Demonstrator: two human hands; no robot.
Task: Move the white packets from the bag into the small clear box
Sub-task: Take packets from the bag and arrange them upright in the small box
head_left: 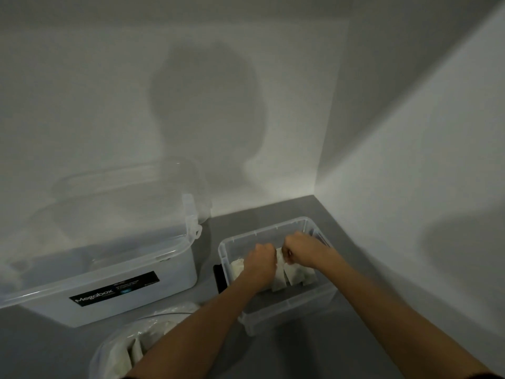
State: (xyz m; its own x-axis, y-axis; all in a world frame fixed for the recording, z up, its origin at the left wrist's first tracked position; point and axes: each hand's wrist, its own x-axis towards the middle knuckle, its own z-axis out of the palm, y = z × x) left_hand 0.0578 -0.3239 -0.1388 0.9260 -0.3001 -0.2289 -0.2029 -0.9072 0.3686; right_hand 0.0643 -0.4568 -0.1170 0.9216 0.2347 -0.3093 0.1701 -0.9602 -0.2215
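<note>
At four o'clock in the small clear box (222,250), the right hand (300,253) fingers (287,254) pinch a seemingly light, limp white packet (279,277) by its top edge; left hand (259,262) curled, grasp hidden.

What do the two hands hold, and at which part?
Left hand and right hand pinch white packets by their top edges, inside the small clear box.

Indoor room corner, white walls (109,77), grey surface (273,212)
</note>
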